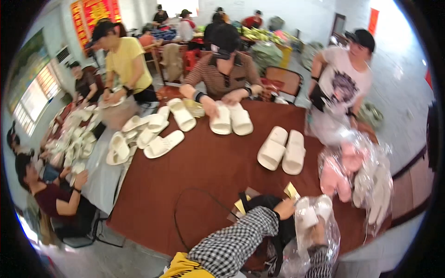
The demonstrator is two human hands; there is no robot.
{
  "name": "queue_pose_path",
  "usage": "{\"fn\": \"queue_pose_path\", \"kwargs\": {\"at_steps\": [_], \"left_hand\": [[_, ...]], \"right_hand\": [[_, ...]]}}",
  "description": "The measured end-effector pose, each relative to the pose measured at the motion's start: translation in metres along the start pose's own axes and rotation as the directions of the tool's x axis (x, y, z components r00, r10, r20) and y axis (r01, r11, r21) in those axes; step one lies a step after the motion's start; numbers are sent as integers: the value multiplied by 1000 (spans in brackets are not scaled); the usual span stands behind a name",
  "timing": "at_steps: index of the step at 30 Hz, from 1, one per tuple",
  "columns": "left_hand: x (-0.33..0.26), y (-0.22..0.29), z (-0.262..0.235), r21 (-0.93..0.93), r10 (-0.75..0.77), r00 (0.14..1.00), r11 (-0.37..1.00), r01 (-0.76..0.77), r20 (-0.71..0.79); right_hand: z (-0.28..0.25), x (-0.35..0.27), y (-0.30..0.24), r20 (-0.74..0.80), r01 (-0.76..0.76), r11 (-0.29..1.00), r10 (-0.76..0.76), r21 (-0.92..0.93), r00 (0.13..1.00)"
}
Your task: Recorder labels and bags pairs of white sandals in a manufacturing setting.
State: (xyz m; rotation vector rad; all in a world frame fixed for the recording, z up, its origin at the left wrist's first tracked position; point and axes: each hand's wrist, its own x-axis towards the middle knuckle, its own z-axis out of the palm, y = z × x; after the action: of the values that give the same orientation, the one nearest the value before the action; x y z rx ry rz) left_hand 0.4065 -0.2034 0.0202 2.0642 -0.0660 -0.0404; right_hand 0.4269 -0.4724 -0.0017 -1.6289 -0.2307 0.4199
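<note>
A pair of white slippers [306, 212] sits in a clear plastic bag [331, 231] at the near right edge of the table. My right hand [317, 233] is closed around the slippers near their lower end, partly seen through the plastic. Just left of the bag's upper part, my left hand [285, 208] has its fingers drawn together; what they pinch, if anything, is too small to make out. A yellow paper slip [291, 190] shows right beside those fingertips. Beneath my checked left sleeve lies a dark strap or bag [264, 202], mostly covered.
Another white slipper pair [281, 150] lies ahead on the brown table [208, 171]. Bagged pink slippers [336, 178] and bagged white ones [373, 185] crowd the right edge. Loose slippers [148, 129] are heaped far left. Across, a co-worker's hands [222, 104] touch a pair. A black cable [178, 213] loops nearby.
</note>
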Motion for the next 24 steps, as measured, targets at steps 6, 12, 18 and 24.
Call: {"fn": "queue_pose_path", "kwargs": {"at_steps": [6,12,18,24], "left_hand": [[14,22,13,-232,-186,912,967,104,-366],[11,12,10,-219,-214,953,961,166,-216],[3,13,16,-276,-217,947,950,148,-239],[-4,-15,-16,-173,-163,861,981,90,-481]], "right_hand": [[7,-31,-48,21,179,789,-206,-587,978],[52,-23,-101,135,239,839,-198,-489,971],[122,-30,-167,198,247,884,-180,-397,963],[103,-51,-158,176,178,923,-123,-340,977]]}}
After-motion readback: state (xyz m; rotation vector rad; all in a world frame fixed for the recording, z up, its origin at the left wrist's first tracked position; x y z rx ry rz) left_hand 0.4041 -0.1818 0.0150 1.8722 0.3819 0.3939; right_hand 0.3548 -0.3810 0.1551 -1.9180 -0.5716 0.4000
